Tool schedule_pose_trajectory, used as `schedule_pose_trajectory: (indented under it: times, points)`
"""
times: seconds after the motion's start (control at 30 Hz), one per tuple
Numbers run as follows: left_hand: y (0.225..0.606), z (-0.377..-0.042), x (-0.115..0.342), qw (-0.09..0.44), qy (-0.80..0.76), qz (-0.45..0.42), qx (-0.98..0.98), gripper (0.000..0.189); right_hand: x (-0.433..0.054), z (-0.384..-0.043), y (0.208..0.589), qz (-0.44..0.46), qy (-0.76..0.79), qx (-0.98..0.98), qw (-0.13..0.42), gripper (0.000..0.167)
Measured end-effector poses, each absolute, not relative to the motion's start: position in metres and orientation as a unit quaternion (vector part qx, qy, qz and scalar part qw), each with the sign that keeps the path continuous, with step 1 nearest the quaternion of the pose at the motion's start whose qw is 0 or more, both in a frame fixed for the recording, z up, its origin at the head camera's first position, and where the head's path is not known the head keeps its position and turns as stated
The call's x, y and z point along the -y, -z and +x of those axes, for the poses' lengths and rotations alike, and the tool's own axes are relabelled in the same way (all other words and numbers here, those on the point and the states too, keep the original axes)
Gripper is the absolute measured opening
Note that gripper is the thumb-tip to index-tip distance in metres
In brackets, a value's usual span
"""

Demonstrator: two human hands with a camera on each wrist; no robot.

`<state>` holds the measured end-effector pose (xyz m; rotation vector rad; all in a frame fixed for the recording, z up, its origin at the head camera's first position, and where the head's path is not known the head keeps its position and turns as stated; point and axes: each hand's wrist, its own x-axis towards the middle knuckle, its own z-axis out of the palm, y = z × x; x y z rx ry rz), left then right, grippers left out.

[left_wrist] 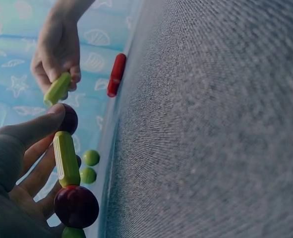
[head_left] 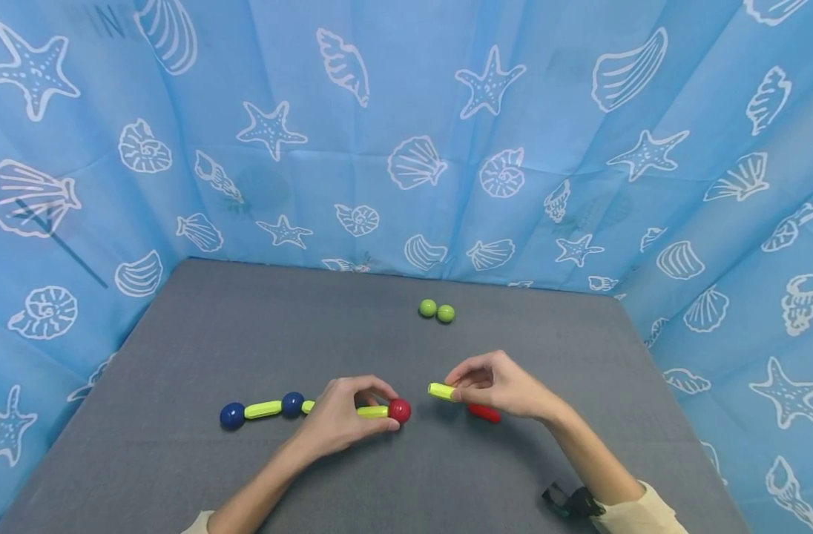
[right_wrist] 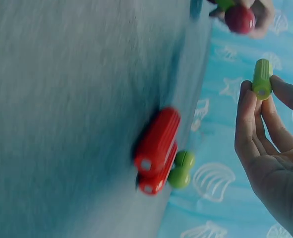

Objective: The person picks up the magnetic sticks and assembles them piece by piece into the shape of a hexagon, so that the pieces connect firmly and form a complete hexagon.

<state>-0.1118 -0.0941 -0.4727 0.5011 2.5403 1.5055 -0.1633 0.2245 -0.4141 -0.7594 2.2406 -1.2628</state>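
Note:
A chain of balls and yellow-green rods crosses the middle of the table. A blue ball (head_left: 232, 416) forms its left end, and a second blue ball (head_left: 292, 403) follows a rod (head_left: 262, 409). My left hand (head_left: 343, 415) grips the red ball (head_left: 400, 411) at the right end between thumb and fingers. In the left wrist view another dark red ball (left_wrist: 77, 206) sits in the chain; the hand hides it from the head view. To the right, my right hand (head_left: 503, 386) pinches a loose yellow-green rod (right_wrist: 263, 79), held apart from the red ball and pointing toward it.
Two red rods (right_wrist: 158, 141) lie side by side on the grey table (head_left: 300, 319), below the right hand. Two green balls (head_left: 428, 308) sit farther back. A blue curtain (head_left: 406, 148) with shell prints surrounds the table. A black strap (head_left: 573, 502) is by the right forearm.

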Motion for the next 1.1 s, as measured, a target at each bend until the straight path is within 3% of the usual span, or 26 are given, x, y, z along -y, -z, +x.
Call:
schedule_pose_trajectory:
  times: [0.3, 1.1]
  points:
    - [0.473, -0.111, 0.095, 0.072, -0.507, 0.171, -0.842, 0.034, -0.2, -0.149, 0.419, -0.281, 0.453, -0.807, 0.256, 0.02]
    - [0.468, -0.109, 0.087, 0.04, -0.494, 0.166, -0.853, 0.029, -0.161, -0.141, 0.424, -0.272, 0.468, -0.813, 0.217, 0.021]
